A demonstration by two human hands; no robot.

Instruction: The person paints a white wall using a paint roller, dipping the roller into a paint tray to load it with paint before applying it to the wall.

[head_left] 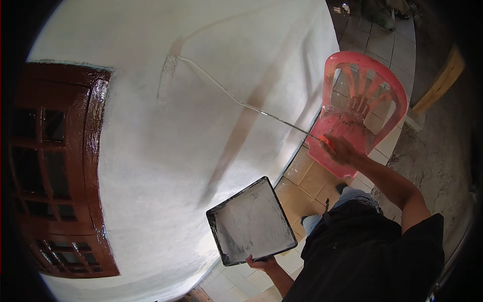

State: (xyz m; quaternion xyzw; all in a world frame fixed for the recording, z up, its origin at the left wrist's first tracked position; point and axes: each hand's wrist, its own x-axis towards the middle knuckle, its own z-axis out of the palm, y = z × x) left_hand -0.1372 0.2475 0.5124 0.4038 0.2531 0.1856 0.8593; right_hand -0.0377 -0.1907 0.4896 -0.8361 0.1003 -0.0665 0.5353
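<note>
My left hand grips a square black paint tray by its lower edge, thumb up on the rim. Whitish paint coats the inside of the tray. In my right hand is the reddish-orange handle of a paint roller, my fingers closed around it. The roller's long, thin, bent metal rod stretches up and left. Its pale roller head lies against the white wall, hard to tell from the paint around it.
A red plastic chair, stained on its seat, stands right of the wall, just beyond my right hand. To the left, a glossy brown wooden frame with panes is set in the wall. Tiled floor runs along the wall's foot; a wooden post stands far right.
</note>
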